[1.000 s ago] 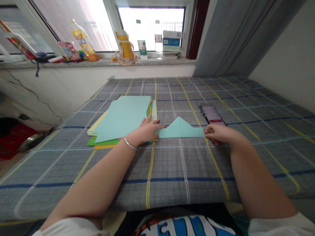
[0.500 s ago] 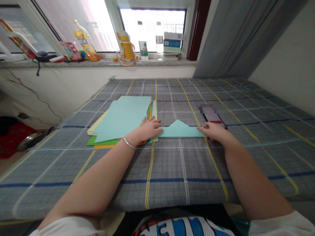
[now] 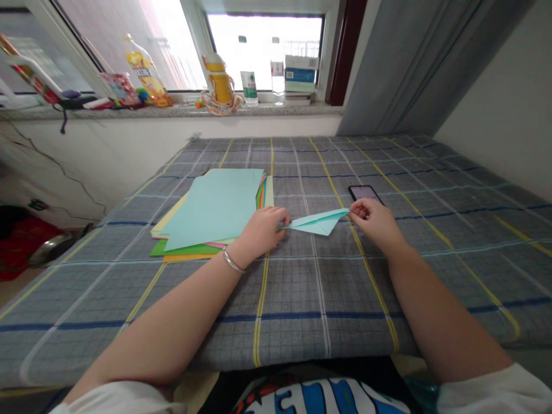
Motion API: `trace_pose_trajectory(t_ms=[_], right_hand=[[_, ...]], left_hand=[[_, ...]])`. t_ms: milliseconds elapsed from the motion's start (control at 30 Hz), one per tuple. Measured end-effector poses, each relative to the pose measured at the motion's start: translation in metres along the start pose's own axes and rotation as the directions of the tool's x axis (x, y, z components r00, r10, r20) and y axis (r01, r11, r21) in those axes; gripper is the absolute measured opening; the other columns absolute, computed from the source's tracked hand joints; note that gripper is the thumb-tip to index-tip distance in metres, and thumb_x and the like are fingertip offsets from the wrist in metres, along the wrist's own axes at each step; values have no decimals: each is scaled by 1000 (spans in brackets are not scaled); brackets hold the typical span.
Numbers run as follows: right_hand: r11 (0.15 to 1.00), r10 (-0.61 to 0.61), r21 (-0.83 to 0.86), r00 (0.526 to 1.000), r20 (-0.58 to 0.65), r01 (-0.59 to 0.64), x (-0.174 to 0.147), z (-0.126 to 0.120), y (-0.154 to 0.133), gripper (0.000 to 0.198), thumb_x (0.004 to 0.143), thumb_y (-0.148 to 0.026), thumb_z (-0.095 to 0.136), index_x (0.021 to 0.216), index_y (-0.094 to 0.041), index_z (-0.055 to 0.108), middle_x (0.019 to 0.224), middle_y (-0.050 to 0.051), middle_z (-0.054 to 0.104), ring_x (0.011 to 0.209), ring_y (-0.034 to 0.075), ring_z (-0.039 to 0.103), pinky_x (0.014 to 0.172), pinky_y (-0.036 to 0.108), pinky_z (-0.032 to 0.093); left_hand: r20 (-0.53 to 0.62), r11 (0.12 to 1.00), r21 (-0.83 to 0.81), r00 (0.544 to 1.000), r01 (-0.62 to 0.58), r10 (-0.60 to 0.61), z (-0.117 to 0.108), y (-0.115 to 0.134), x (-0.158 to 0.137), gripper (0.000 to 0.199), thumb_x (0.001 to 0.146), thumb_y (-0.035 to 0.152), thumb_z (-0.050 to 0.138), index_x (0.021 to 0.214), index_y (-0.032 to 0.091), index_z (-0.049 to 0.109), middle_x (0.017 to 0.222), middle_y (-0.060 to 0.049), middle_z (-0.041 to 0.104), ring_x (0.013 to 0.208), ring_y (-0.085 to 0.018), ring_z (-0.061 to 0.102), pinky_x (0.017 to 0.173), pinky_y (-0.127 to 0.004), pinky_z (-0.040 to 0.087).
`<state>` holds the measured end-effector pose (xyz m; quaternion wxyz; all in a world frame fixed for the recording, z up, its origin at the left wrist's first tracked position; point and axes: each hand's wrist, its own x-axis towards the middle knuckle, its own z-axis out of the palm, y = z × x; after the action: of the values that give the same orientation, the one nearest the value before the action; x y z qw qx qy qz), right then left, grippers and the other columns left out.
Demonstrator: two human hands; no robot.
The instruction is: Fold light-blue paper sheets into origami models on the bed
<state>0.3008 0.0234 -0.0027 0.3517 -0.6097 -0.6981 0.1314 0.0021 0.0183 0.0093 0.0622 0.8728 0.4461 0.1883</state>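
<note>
A folded light-blue sheet of paper [image 3: 319, 222] stretches between my two hands, its triangular point toward me and its long folded edge on the far side. My left hand [image 3: 266, 230] pinches the left end, next to the paper stack. The right end is gripped between the thumb and fingers of my right hand [image 3: 374, 221], and sits slightly farther from me than the left. A stack of coloured paper [image 3: 215, 207], light blue on top, lies left of my left hand. Just beyond my right hand lies a phone [image 3: 365, 193], partly hidden by it.
A grey plaid cloth [image 3: 293, 299] covers the table. Along the windowsill [image 3: 181, 110] stand a juice bottle [image 3: 149, 75], a yellow cup [image 3: 221, 83], a tube [image 3: 249, 87], a clear bottle [image 3: 278, 80] and boxes [image 3: 301, 76]. A grey curtain [image 3: 397, 63] hangs at the right.
The folded paper has been turned over, so its point now faces me instead of away. Its right end has risen, and my left hand's spread fingers have closed on the left end.
</note>
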Motion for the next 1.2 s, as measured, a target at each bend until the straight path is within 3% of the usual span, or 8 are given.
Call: trace_pose_trajectory(t_ms=[100, 233, 367, 533, 633, 867, 1033, 1200], right_hand=[[995, 46, -91, 997, 69, -40, -2, 4, 4, 20, 71, -27, 67, 87, -21, 57, 79, 2, 62, 66, 17, 58, 65, 31, 43], [990, 8, -143, 985, 171, 17, -4, 7, 11, 9, 75, -27, 63, 79, -20, 59, 85, 5, 60, 69, 17, 56, 65, 31, 43], [984, -102, -136, 991, 88, 113, -4, 2, 3, 12, 79, -26, 58, 82, -18, 66, 83, 6, 60, 73, 18, 55, 69, 32, 43], [978, -208, 23, 971, 120, 207, -14, -3, -26, 16, 86, -27, 53, 90, -19, 66, 77, 3, 64, 63, 15, 54, 62, 29, 42], [926, -375, 19, 908, 190, 378, -24, 3, -44, 16, 89, -29, 53, 89, -20, 66, 82, 4, 67, 74, 17, 58, 72, 31, 45], [722, -618, -26, 661, 426, 692, -37, 29, -59, 27, 82, -34, 70, 107, -23, 68, 110, 7, 69, 102, 26, 59, 89, 41, 43], [625, -645, -101, 586, 490, 774, -42, 37, -66, 16, 87, -29, 65, 101, -22, 69, 103, 7, 69, 96, 24, 59, 82, 37, 43], [552, -635, -219, 576, 514, 805, -46, 39, -75, 14, 90, -30, 61, 100, -21, 67, 97, 6, 68, 90, 23, 58, 74, 35, 39]], left_hand=[[89, 987, 111, 991, -113, 103, 5, 11, -6, 30, 83, 7, 48, 108, 20, 60, 103, -7, 65, 97, -22, 60, 87, -36, 49], [154, 965, 108, 963, -237, 220, 8, 18, -14, 47, 88, 14, 50, 134, 20, 51, 121, -11, 59, 107, -24, 57, 97, -40, 47], [172, 982, 82, 973, -171, 155, 1, 19, -17, 40, 88, 29, 58, 127, 18, 58, 120, -11, 61, 109, -25, 57, 101, -40, 46], [166, 991, 99, 980, 93, -108, -6, 23, -15, 35, 90, 33, 55, 121, 18, 63, 108, -10, 67, 98, -24, 64, 93, -38, 50], [132, 987, -7, 978, 163, -161, -3, 28, -14, 34, 94, 32, 48, 122, 20, 61, 107, -8, 69, 96, -22, 66, 89, -34, 52], [138, 958, -225, 979, 177, -148, 1, 33, -14, 43, 92, 17, 42, 135, 22, 47, 111, -4, 71, 102, -19, 67, 92, -33, 50], [253, 948, -259, 960, 187, -120, -10, 23, -14, 44, 82, 17, 52, 126, 20, 54, 110, -3, 71, 97, -19, 66, 86, -28, 50], [363, 970, -162, 925, 182, -112, -20, 18, -15, 21, 79, 21, 55, 98, 19, 64, 93, -2, 71, 83, -20, 65, 72, -28, 47]])
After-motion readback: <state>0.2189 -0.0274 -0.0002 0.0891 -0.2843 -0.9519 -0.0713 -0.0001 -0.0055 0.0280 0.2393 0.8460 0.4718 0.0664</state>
